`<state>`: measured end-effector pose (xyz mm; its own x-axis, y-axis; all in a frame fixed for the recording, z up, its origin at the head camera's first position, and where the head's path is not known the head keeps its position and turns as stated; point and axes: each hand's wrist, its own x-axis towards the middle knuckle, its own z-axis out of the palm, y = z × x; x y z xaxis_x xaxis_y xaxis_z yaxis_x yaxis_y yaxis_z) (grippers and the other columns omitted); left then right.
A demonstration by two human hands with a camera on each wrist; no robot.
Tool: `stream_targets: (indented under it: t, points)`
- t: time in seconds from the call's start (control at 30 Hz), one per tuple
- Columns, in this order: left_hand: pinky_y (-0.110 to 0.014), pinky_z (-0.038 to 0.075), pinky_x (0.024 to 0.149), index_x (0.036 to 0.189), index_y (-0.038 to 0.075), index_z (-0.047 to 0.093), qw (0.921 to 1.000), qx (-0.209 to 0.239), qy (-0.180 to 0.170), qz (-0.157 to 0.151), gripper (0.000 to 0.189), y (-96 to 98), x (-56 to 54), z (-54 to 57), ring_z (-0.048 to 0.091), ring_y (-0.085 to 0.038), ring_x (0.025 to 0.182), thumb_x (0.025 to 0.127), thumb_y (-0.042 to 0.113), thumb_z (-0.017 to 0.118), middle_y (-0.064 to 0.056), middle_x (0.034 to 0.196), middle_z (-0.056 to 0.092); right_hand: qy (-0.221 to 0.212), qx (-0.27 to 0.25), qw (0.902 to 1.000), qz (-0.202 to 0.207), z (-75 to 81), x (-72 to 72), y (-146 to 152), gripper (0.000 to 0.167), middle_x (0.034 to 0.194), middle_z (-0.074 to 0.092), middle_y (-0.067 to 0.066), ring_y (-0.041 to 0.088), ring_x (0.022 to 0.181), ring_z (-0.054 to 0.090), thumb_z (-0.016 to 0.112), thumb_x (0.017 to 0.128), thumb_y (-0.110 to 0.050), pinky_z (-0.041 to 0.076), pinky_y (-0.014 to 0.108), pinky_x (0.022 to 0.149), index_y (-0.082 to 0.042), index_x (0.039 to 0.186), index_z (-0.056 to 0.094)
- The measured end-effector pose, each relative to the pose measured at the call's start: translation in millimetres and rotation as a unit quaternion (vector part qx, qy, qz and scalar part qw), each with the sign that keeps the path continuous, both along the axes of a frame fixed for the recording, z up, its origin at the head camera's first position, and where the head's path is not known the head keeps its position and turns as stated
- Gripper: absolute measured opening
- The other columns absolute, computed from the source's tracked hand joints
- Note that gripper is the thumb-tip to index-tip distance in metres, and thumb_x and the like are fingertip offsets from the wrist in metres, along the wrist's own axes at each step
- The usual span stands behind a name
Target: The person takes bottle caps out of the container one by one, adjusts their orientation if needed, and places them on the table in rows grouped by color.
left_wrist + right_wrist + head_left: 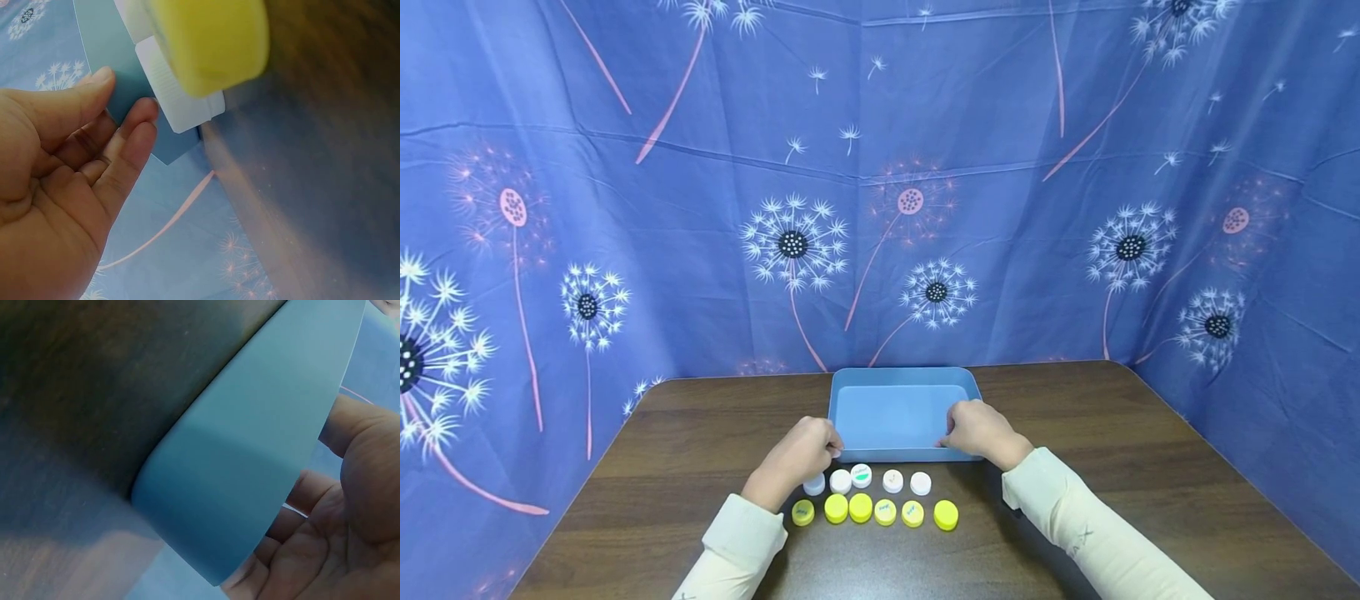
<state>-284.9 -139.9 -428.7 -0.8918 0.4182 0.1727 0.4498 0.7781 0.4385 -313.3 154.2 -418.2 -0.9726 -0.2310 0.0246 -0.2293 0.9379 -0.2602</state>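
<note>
A shallow blue tray (pixel 895 456) stands on the table. My left hand (pixel 801 454) hovers at its front left corner, thumb and fingers bent and apart with nothing between them in the left wrist view. Just below that hand lies a white cap (pixel 814 486), partly covered by it. My right hand (pixel 981 429) reaches over the tray's front right rim, fingers pointing down inside. The tray wall (pixel 237 437) hides its fingertips in the right wrist view, so I cannot tell whether they hold anything.
In front of the tray runs a row of white caps (pixel 892 481). Nearer is a row of several yellow caps (pixel 861 507), some with printed tops. The brown wooden table (pixel 715 417) ends at a blue dandelion-patterned curtain (pixel 880 125) behind and at both sides.
</note>
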Motion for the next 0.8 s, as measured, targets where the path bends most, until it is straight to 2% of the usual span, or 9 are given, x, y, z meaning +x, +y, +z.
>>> stream_targets:
  t: [0.27, 0.57, 0.8]
  points:
    - [-0.036, 0.059, 0.078, 0.090, 0.001, 0.078, 1.0000, -0.001, 0.000, 0.001, 0.024, -0.5, -0.7, -0.5, 0.069, -0.023, 0.093, 0.082, -0.014, 0.062, -0.005, 0.090, 0.073, -0.013, 0.051, 0.9983, -0.025, 0.8, 0.0, -0.2, 0.047, 0.048, 0.038, -0.007, 0.011, 0.048, 0.039, 0.080, 0.078, -0.047, 0.030, 0.028, 0.043, -0.017, 0.053, 0.055]
    - [-0.037, 0.059, 0.079, 0.090, 0.001, 0.078, 1.0000, 0.000, -0.002, 0.003, 0.023, -0.4, -1.0, -0.6, 0.069, -0.023, 0.093, 0.082, -0.014, 0.062, -0.006, 0.090, 0.073, -0.014, 0.044, 0.9988, -0.019, 0.7, -0.7, 0.3, 0.041, 0.050, 0.039, -0.007, 0.012, 0.051, 0.040, 0.080, 0.081, -0.039, 0.030, 0.029, 0.045, -0.016, 0.055, 0.057]
    - [-0.038, 0.059, 0.077, 0.087, -0.001, 0.078, 0.9999, 0.005, 0.009, -0.013, 0.021, -0.9, 1.0, 0.7, 0.069, -0.022, 0.089, 0.081, -0.015, 0.062, -0.007, 0.088, 0.073, 0.002, 0.037, 0.9993, -0.010, 0.0, -1.1, 3.1, 0.037, 0.050, 0.042, -0.007, 0.013, 0.051, 0.042, 0.080, 0.079, -0.034, 0.032, 0.030, 0.045, -0.017, 0.055, 0.056]
